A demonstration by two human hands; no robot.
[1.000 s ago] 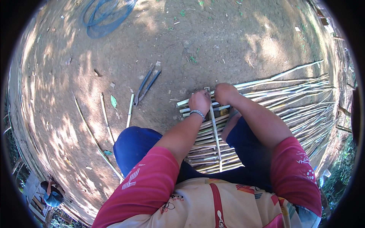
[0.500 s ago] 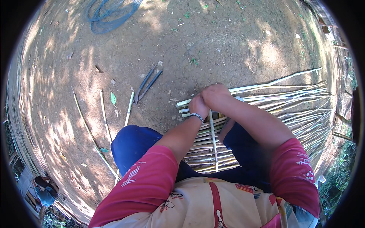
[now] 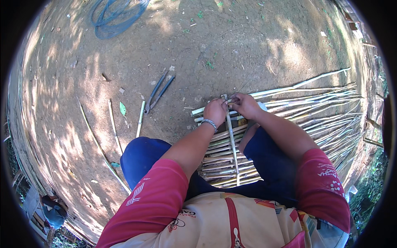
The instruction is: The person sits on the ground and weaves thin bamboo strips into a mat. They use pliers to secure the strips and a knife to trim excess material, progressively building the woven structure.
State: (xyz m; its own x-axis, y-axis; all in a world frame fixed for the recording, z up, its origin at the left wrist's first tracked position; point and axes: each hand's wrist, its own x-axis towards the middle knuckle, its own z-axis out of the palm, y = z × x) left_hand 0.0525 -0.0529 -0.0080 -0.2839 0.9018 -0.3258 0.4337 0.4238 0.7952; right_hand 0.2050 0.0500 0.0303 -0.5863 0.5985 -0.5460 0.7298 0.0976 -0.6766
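Several long thin bamboo poles [image 3: 310, 107] lie side by side, fanning out to the right. A straight light stick [image 3: 232, 142] crosses them near their left ends. My left hand [image 3: 216, 110] is closed around the upper part of this cross stick, its fingertips partly hidden. Just to the right, my right hand [image 3: 246, 106] is closed in a pinch beside the stick's upper end, over the outermost poles. Whatever is between its fingertips is too small to make out.
Long-handled cutters [image 3: 159, 94] lie on the dirt to the left, near a short cut stem [image 3: 141, 118], a green leaf [image 3: 123, 108] and a long thin stick [image 3: 95, 140]. A coil of blue wire or netting [image 3: 113, 20] lies farther off. A person [image 3: 53, 213] is at the far left edge.
My hands, pressed together before, have drawn apart. The right hand has shifted to the right, and the cross stick's upper end now shows between them.
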